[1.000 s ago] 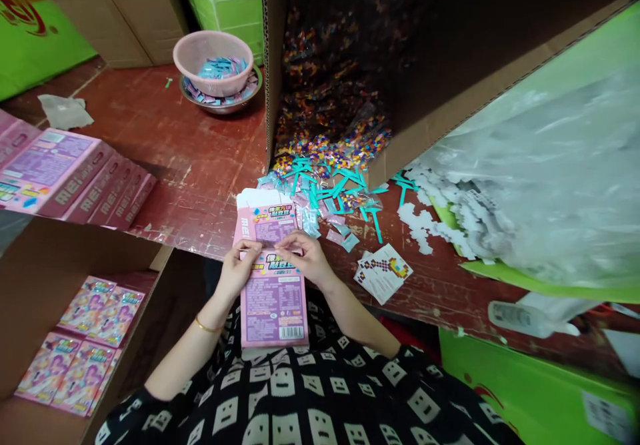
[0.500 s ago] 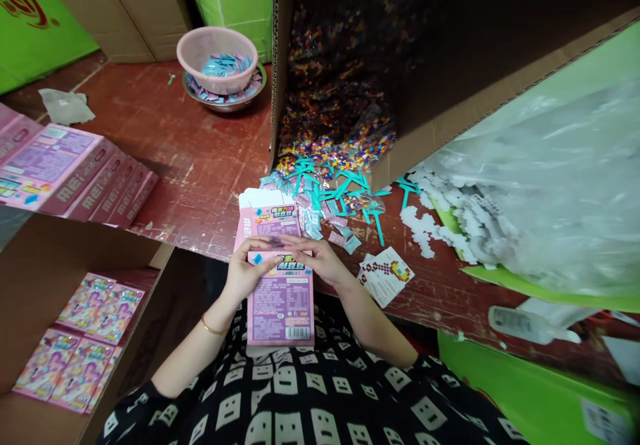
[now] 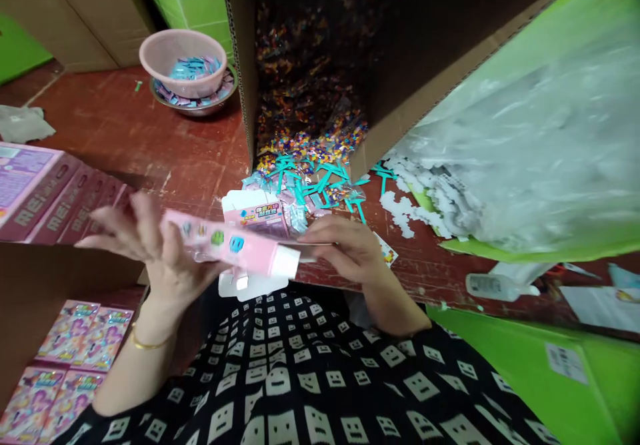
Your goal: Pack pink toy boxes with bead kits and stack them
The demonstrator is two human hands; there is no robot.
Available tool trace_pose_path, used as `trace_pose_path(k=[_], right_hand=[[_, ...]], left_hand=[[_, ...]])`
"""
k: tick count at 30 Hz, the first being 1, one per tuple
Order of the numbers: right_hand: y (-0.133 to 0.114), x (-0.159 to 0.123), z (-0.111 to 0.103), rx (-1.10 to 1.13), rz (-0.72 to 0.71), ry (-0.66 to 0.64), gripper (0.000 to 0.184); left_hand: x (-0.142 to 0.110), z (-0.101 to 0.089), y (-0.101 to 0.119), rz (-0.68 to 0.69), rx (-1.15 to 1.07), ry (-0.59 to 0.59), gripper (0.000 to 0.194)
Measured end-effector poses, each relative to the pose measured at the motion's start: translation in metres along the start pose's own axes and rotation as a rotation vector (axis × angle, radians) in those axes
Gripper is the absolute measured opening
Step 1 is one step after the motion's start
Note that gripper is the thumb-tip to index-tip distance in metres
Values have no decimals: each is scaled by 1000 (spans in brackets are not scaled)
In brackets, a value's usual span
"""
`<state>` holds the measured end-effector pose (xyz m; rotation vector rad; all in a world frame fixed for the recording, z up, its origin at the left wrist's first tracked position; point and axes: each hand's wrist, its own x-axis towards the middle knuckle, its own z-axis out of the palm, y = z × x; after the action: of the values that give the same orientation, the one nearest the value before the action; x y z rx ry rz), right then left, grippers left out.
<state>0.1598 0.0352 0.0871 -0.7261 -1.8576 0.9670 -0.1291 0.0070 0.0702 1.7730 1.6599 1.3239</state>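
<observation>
A pink cardboard box (image 3: 240,248) is tipped on its side in front of me, its narrow edge with small printed figures facing up, its white end flap at the right. My right hand (image 3: 347,248) pinches the box's flap at its right end. My left hand (image 3: 155,258) is spread and blurred at the box's left end; whether the palm touches it I cannot tell. Beneath lies another pink carton (image 3: 257,215) with white flaps open, partly covered by the held box.
Pink boxes (image 3: 50,198) stand in a row at left, above a carton of packed boxes (image 3: 70,338). A pink basket (image 3: 183,65) sits in a metal bowl. Teal plastic pieces (image 3: 320,181) and sachets spill before a large cardboard box (image 3: 425,111). A clear bottle (image 3: 493,287) lies at right.
The box has turned from its printed face onto its narrow edge and risen. My left hand has opened and swung left; my right hand has shifted right. The view has moved slightly.
</observation>
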Motion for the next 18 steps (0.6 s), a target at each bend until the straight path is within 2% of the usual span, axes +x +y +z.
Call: trace_pose_path(k=[2, 4, 6, 7, 8, 9, 10, 12, 13, 15, 16, 18], right_hand=[[-12, 20, 2, 14, -6, -26, 37], [-11, 36, 13, 116, 171, -139, 51], [4, 44, 28, 309, 372, -356, 56], [16, 44, 33, 392, 443, -426, 55], [32, 41, 37, 428, 497, -430, 51], [49, 35, 38, 396, 544, -360, 46], [68, 27, 37, 294, 597, -233, 38], [103, 4, 34, -74, 735, 43, 21], [119, -10, 33, -270, 817, 89, 15], [143, -35, 34, -539, 911, 108, 15], [151, -46, 36, -599, 926, 105, 15], [160, -59, 38, -568, 919, 148, 11]], left_hand=[[6, 1, 11, 104, 19, -217, 71], [8, 8, 13, 80, -77, -367, 59], [3, 17, 6, -31, -209, -356, 49], [-3, 20, 0, -83, -242, -323, 46], [-11, 22, -6, -118, -247, -288, 45], [-21, 22, -14, -138, -227, -246, 44], [-32, 21, -21, -160, -197, -195, 45], [-55, 17, -36, -236, -151, -89, 49], [-65, 15, -41, -292, -153, -44, 50], [-80, 12, -50, -419, -198, -14, 48], [-85, 13, -52, -473, -222, -23, 47], [-89, 16, -52, -545, -237, -62, 45]])
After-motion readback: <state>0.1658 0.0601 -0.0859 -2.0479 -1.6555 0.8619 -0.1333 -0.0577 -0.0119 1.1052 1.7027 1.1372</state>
